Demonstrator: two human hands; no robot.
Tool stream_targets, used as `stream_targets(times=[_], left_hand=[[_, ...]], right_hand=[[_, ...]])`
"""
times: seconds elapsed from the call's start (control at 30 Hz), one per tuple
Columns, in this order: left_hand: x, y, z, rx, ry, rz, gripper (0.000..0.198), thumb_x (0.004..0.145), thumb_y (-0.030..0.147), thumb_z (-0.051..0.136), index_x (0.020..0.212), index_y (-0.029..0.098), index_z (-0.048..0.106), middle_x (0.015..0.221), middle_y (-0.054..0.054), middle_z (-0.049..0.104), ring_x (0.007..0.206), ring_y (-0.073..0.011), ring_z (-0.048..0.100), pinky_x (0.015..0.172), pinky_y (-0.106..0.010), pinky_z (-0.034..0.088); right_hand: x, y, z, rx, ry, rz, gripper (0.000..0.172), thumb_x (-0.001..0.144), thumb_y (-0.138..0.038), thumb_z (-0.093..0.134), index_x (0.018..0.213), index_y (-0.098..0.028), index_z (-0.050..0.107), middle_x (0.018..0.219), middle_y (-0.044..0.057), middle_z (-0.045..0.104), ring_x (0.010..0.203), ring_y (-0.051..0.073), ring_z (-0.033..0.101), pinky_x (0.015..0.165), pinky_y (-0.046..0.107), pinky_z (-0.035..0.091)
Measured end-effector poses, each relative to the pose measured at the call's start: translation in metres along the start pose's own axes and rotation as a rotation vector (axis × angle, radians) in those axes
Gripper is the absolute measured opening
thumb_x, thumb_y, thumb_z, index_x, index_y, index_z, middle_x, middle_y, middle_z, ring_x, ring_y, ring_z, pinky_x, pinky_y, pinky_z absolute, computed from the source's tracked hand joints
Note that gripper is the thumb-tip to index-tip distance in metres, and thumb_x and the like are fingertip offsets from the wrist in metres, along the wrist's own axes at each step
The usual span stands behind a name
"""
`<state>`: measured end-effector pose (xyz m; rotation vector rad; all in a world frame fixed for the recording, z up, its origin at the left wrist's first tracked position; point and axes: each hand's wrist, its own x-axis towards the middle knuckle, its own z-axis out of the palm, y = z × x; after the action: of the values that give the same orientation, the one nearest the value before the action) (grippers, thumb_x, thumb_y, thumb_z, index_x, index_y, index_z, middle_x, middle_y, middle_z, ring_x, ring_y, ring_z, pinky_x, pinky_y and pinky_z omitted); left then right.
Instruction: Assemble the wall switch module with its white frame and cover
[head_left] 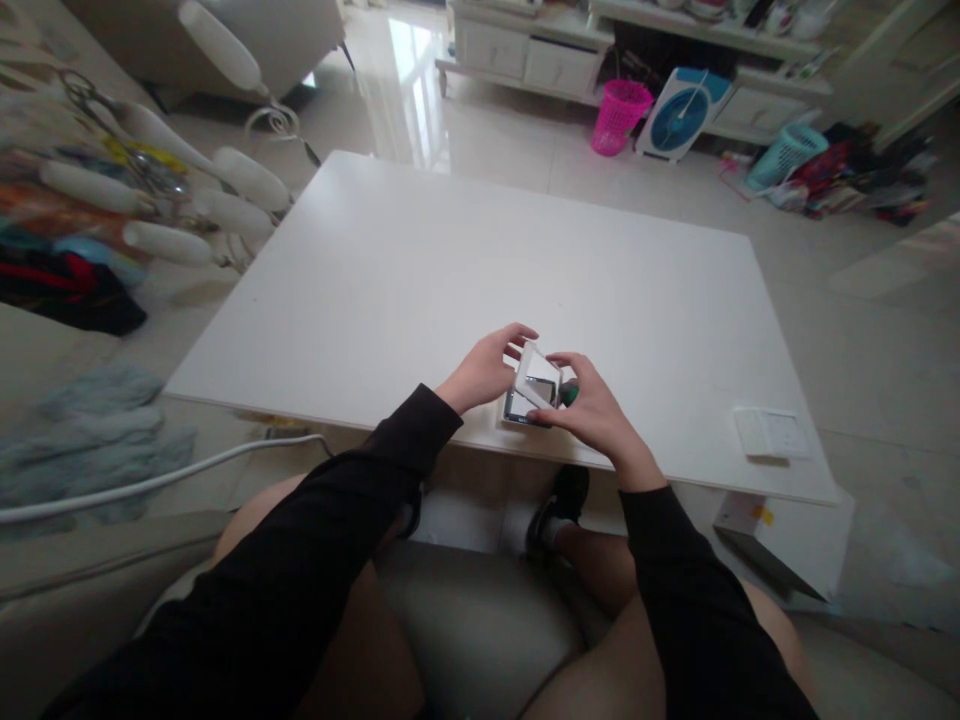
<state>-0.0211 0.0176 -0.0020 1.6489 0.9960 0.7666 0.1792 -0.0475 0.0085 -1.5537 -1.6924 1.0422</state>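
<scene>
A small square piece with a white frame and a shiny, mirror-like face (541,376) is tilted between my hands, close to the table's front edge. My right hand (592,405) grips it from the right, thumb at the lower edge and fingers at the upper edge. From the left, my left hand (489,368) closes on its side, with the forefinger curved over the top corner; the thumb is hidden. Below it lies a flat dark-bordered piece with a pale base (517,408), partly covered. Something dark green (569,392) shows beside my right palm, too hidden to name.
The white table (450,260) spreads out ahead. Near its right edge lies a flat white two-part piece (770,433). A white box (787,545) stands below that corner. A lamp with white arms (225,180) is at left. Beyond are a pink basket (620,117) and blue fan (680,115).
</scene>
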Motion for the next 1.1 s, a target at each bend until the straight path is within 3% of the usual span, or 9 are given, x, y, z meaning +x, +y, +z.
stream_targets(times=[0.1,0.23,0.4,0.5,0.77,1.1], left_hand=[[-0.006,-0.001,-0.002,0.208,-0.157,0.041,0.063,0.07,0.002,0.064,0.131,0.016,0.058,0.129,-0.015,0.066,0.115,-0.0256,0.066,0.097,-0.04,0.056],[-0.013,-0.006,0.002,0.458,-0.339,0.103,0.076,0.069,0.008,0.072,0.141,0.013,0.05,0.142,-0.021,0.055,0.135,-0.0325,0.056,0.115,-0.045,0.047],[-0.017,-0.009,0.008,0.663,-0.436,0.072,0.093,0.067,0.019,0.082,0.149,0.016,0.039,0.154,-0.02,0.044,0.142,-0.035,0.049,0.115,-0.043,0.046],[-0.017,-0.009,0.011,0.766,-0.439,0.024,0.091,0.07,0.025,0.085,0.148,0.016,0.038,0.147,-0.019,0.05,0.136,-0.0337,0.053,0.109,-0.041,0.049],[-0.016,-0.004,0.012,0.858,-0.427,0.007,0.062,0.078,0.025,0.08,0.132,0.013,0.051,0.133,-0.017,0.056,0.122,-0.0301,0.063,0.102,-0.036,0.052],[-0.017,-0.002,0.013,0.888,-0.426,-0.062,0.066,0.077,0.03,0.084,0.13,0.011,0.052,0.128,-0.016,0.059,0.116,-0.0288,0.066,0.098,-0.034,0.053]], right_hand=[[-0.001,0.008,0.001,-0.285,-0.003,-0.062,0.078,0.063,-0.035,0.092,0.132,-0.026,0.058,0.129,0.008,0.058,0.118,0.03,0.062,0.1,0.045,0.054],[-0.004,0.01,0.003,-0.507,-0.089,-0.011,0.083,0.068,-0.034,0.089,0.142,-0.026,0.053,0.135,0.009,0.055,0.105,0.028,0.067,0.089,0.04,0.056],[-0.005,0.009,0.009,-0.638,-0.153,0.03,0.084,0.072,-0.035,0.087,0.147,-0.027,0.05,0.136,0.009,0.055,0.095,0.026,0.07,0.079,0.036,0.056],[-0.005,0.011,0.012,-0.676,-0.161,0.032,0.087,0.072,-0.034,0.087,0.149,-0.028,0.048,0.138,0.01,0.054,0.093,0.025,0.071,0.076,0.035,0.056],[-0.005,0.015,0.014,-0.658,-0.184,0.057,0.087,0.073,-0.036,0.086,0.15,-0.025,0.047,0.144,0.012,0.051,0.101,0.028,0.07,0.08,0.037,0.057],[-0.004,0.02,0.013,-0.638,-0.189,0.091,0.081,0.075,-0.031,0.08,0.148,-0.02,0.047,0.138,0.012,0.056,0.109,0.028,0.067,0.087,0.034,0.054]])
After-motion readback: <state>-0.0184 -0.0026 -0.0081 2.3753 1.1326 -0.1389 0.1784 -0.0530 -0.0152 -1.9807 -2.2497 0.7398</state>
